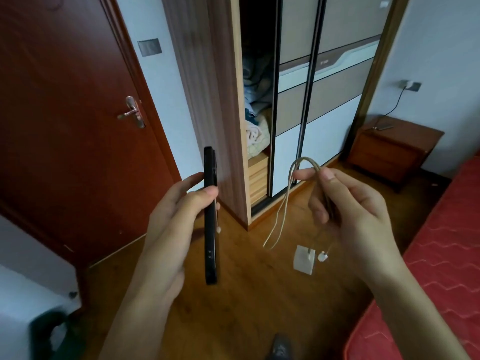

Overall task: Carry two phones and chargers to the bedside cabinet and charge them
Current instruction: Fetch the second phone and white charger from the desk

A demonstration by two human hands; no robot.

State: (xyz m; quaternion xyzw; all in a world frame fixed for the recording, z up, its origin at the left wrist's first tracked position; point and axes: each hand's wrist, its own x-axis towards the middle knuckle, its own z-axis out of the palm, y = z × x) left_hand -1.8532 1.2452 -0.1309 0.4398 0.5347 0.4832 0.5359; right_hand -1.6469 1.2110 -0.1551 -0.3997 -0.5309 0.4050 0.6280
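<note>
- One tall wardrobe (324, 87) stands ahead, wood-grain frame with smooth sliding panels. One panel is slid aside and soft folded bedding shows inside.
- Floor (246, 294) is of glossy wooden planks and runs past the wardrobe to the far corner.
- Bed (441, 255) lies along the right, with a red quilted cover.
- Cabinet (389, 152) is boxy, red-brown wood, in the far right corner, well apart from both hands. A flat thing (384, 126), probably one phone, lies on top, and a dark wire goes up from it to the socket (410, 85).
- Left hand (179, 211) grips the phone (210, 229), a thin black slab, upright and edge-on, between thumb and fingers (192, 181).
- Right hand (350, 211) pinches the cable (304, 159), pale and thin, folded in loops that hang down.
- Plug (303, 259), a small white cube, hangs at the cable's end above the floor.
- I judge the step is carrying the second phone and charger. Next: walk to the cabinet, lay the phone flat, find a free socket place; I cannot tell if one is free.
</note>
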